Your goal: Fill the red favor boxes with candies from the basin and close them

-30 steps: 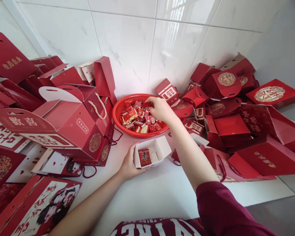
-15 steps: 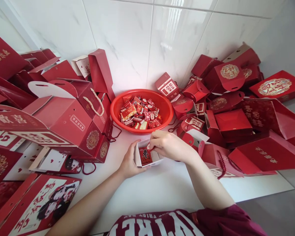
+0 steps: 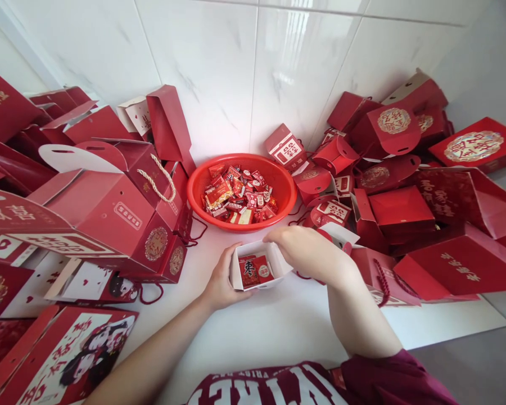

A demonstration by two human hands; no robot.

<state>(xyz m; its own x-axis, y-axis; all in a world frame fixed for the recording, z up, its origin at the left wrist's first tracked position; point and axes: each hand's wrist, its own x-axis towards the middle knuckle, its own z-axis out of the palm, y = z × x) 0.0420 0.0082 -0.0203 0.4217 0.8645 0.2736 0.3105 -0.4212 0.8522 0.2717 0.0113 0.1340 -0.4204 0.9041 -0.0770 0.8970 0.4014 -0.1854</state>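
A small open box (image 3: 283, 269) with white inner walls is tilted toward me, and red wrapped packets (image 3: 256, 271) lie inside it. My left hand (image 3: 224, 279) grips the box by its left side, thumb over the rim and fingers underneath. At the box's upper right edge is my right hand (image 3: 310, 251), bent at the wrist, its fingertips curled down behind the rim and largely hidden. Just beyond the box stands a round red plastic basket (image 3: 287, 199) holding several small wrapped sweets (image 3: 238, 194).
Red gift boxes (image 3: 96, 205) are piled on the left, some with rope handles. More red boxes (image 3: 400, 214) are heaped on the right. A white tiled wall (image 3: 211, 73) rises behind the white table (image 3: 257, 337).
My right hand has moved from inside the box to its upper right edge. A red packet now shows beside the first one, and more of the box's inside is visible.
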